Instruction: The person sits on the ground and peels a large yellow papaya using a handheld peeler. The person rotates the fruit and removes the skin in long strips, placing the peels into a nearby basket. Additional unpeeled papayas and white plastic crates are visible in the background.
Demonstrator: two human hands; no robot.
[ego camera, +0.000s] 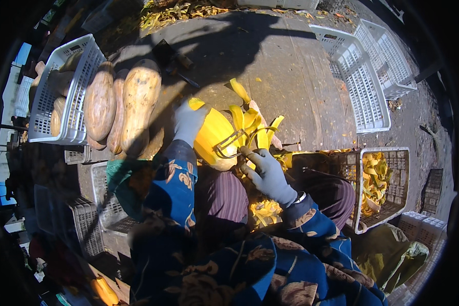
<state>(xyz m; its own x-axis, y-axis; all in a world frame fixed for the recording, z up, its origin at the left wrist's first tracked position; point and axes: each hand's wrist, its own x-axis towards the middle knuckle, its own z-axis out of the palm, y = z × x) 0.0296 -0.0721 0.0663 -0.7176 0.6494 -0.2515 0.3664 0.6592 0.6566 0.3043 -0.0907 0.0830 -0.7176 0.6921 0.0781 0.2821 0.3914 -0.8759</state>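
Observation:
A partly peeled yellow squash (214,132) lies at a slant on the board's near edge, above my knees. My left hand (189,118), in a pale grey glove and slightly blurred, grips its far left side. In my right hand (269,174), gloved alike, is the handle of a metal-framed peeler (229,144), whose frame rests against the squash's right side. Strips of yellow peel (248,118) are heaped just right of the squash. Part of a pale, pinkish long object (276,140) shows among them. More peel (266,211) is visible below, between my legs.
Unpeeled tan squashes (141,103) stand left on the wooden board (298,72), beside a white plastic crate (80,88) of squashes. A cleaver-like tool (172,55) lies in shadow. White crates (359,76) stand right; below them, a crate (405,179) holds peel.

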